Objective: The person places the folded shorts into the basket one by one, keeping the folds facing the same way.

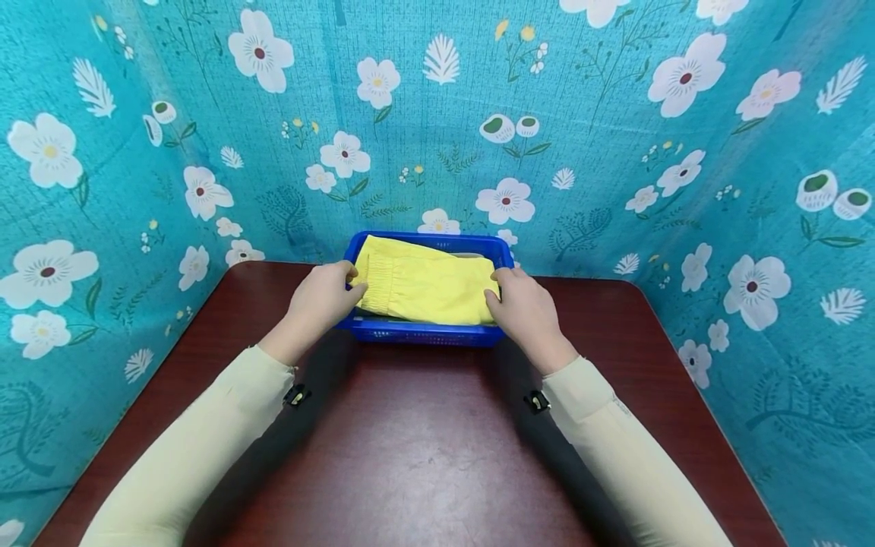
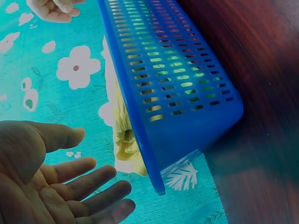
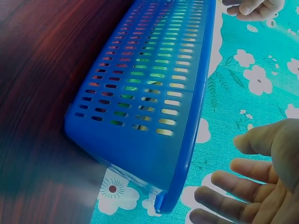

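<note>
A folded yellow garment (image 1: 437, 287) with a gathered elastic waistband lies on top inside a blue plastic basket (image 1: 424, 334). My left hand (image 1: 328, 292) is at the basket's left end, beside the waistband. At the opposite end is my right hand (image 1: 525, 304), close to the garment's plain edge. In the left wrist view, the left hand (image 2: 70, 182) has its fingers extended and spread above the rim, with nothing in its grasp. The right wrist view shows the right hand (image 3: 254, 182) likewise, fingers apart and holding nothing. Red and green items show through the basket's slots.
The basket stands at the far edge of a dark red-brown wooden table (image 1: 424, 456). Behind it and on both sides hangs a teal floral cloth (image 1: 424, 152). Small black devices (image 1: 297, 395) sit at the cuffs of both pale sleeves (image 1: 205, 441).
</note>
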